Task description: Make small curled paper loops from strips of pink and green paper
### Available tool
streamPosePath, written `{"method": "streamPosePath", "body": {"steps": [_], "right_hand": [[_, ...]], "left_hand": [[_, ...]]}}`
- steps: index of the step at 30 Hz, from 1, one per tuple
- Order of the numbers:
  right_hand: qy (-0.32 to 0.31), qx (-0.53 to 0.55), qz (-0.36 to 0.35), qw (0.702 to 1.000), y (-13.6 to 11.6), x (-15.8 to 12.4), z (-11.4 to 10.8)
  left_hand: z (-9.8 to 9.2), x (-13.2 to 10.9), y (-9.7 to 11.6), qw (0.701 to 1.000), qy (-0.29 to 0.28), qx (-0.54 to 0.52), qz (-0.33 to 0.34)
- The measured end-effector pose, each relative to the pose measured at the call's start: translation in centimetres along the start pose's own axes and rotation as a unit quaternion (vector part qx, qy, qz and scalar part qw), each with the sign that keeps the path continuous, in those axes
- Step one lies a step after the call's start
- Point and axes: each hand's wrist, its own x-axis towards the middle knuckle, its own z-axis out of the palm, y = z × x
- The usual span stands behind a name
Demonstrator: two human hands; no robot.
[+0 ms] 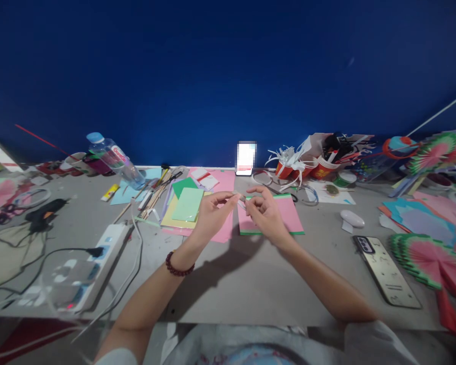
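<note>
Both my hands are raised over the middle of the grey table (220, 284). My left hand (213, 213), with a dark bead bracelet at the wrist, pinches one end of a small pale strip (241, 197). My right hand (264, 210) pinches the other end, fingers curled. The strip is tiny and I cannot tell what it is made of. Below the hands lie a pink sheet with a green edge (289, 215) and a stack of coloured papers topped by a light green sheet (188, 204).
A power strip (79, 268) with cables and a glue gun (45, 210) lie at the left, a water bottle (114, 159) behind. A phone (387, 271) and folded paper fans (433, 253) lie at the right. Red cups (319, 170) with scraps stand at the back.
</note>
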Motion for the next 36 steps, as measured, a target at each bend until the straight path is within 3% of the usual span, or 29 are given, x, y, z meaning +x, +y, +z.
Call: {"method": "streamPosePath", "body": {"steps": [16,28,36], "right_hand": [[0.002,-0.015,-0.027,1.0,1.1,0.2,0.0],[-0.064,-0.037,-0.052,0.996,1.5,0.2,-0.1],[-0.015,-0.025,-0.042,0.999,0.9,0.0,-0.1]], "left_hand": [[0.2,-0.1,0.2,0.999,-0.008,-0.042,0.003],[0.1,0.2,0.2,0.998,0.009,-0.059,0.004],[-0.1,1.0,-0.5,0.998,0.008,-0.056,-0.006]]}}
